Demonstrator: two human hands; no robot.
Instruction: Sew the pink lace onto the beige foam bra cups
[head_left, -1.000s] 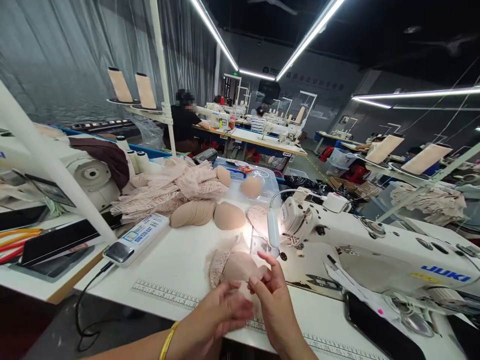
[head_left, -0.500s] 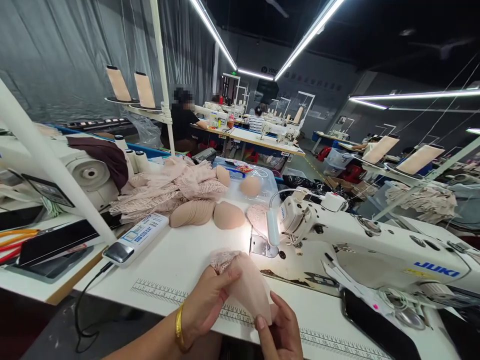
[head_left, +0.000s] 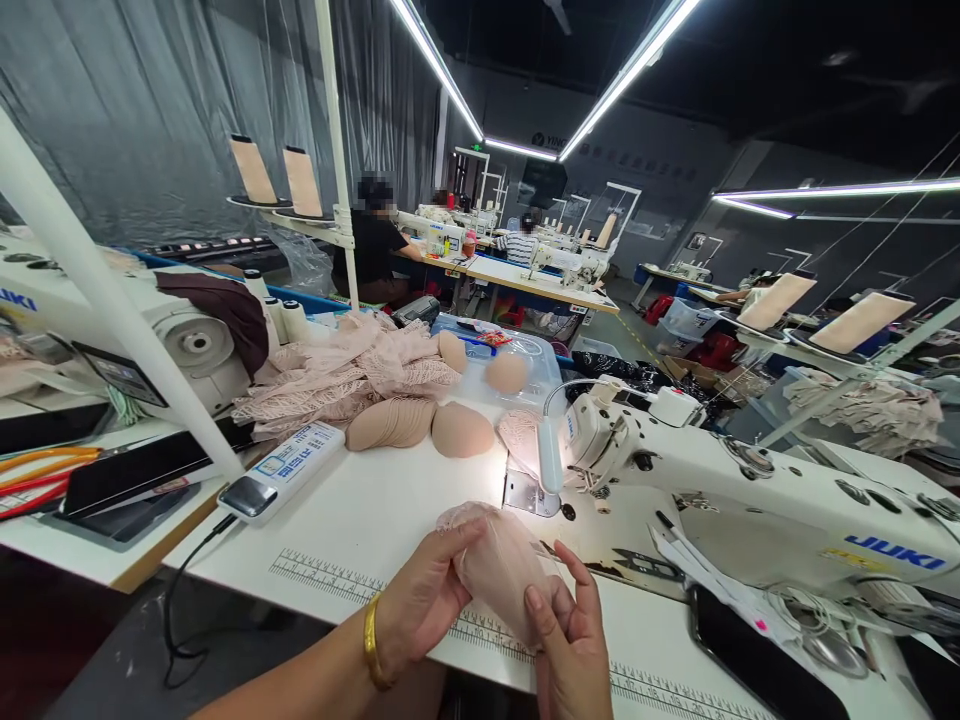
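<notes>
Between my hands is a pale pink sheer fabric piece with a lacy edge, held above the table's front edge. My left hand, with a gold bangle at the wrist, pinches its upper left part between thumb and fingers. On the lower right side, my right hand grips the piece with the thumb on top. Just beyond it is the lit needle plate of a white sewing machine. A lace piece lies by the machine's needle area.
Beige foam cups lie fanned in a stack, with a single cup beside them. Behind is a heap of pink lace. A white power bank-like device sits left, a dark phone right. Small black snips rest by the machine.
My right hand has moved up along the fabric and its fingers have shifted further round it. The fabric has turned and bunched a little. The camera view has shifted slightly.
</notes>
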